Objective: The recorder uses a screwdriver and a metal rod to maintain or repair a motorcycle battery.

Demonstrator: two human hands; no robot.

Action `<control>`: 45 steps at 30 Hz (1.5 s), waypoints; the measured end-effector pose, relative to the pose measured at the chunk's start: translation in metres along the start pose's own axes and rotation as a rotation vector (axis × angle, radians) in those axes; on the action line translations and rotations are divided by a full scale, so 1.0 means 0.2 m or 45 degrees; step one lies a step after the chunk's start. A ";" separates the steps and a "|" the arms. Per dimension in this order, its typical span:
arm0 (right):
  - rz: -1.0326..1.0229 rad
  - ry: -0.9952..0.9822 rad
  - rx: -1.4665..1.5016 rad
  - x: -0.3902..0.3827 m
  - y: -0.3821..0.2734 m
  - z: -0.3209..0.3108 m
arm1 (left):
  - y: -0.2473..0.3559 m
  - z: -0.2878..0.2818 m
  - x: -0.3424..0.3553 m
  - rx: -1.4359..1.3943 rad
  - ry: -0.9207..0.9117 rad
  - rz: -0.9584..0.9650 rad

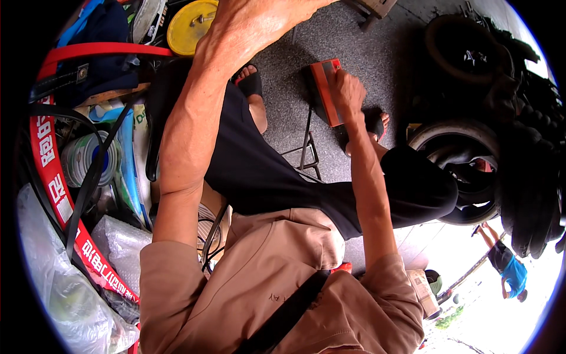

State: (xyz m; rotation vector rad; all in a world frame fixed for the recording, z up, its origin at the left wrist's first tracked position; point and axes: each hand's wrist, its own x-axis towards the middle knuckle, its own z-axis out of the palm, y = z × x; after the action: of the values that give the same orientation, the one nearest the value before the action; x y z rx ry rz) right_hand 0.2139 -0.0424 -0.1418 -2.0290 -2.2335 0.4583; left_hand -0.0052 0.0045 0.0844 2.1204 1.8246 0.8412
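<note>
Left hand (259,23) runs off the top centre edge; fingers cut off there, so open or closed cannot be told, nor whether it holds anything. Only the back of the hand and wrist show, with the forearm stretching down to lower left into a tan sleeve. It sits just right of a yellow round lid (190,25) at upper left; touching or not, can't tell.

Right hand (349,91) is upper centre right, closed down over the right side of an orange flat block (326,88), gripping it. Fingertips are hidden behind the block, and the underside of the block is not visible. The block is tilted, long side running top to bottom, above the grey floor (377,47), between the two sandalled feet.

Left foot in black sandal (250,79) is partly hidden by the left forearm. Right foot (377,127) is mostly covered by the right wrist and a dark trouser leg. A thin metal stool frame (306,150) shows only in part behind the legs.

Far right: a stack of black tyres (466,165), dark and hard to separate, bent by the lens edge. Upper left: a red strap (100,50) over a dark bag. Left edge: a red banner strip (56,189) and a tin can (88,159), half hidden by black straps. Lower left: clear plastic wrap (65,289), contents unreadable. Lower right is blown out bright; a small person in a blue top (510,265) stands there, well apart.
</note>
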 end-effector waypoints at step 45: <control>-0.432 0.130 0.336 -0.11 0.07 -1.12 | -0.13 0.35 -0.12 0.309 -0.441 0.514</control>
State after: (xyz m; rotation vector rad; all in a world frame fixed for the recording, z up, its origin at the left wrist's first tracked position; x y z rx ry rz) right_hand 0.2886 -0.0273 0.0707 -1.4778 -2.2539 0.5639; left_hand 0.0106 0.0006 0.0078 2.6396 1.4053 0.2976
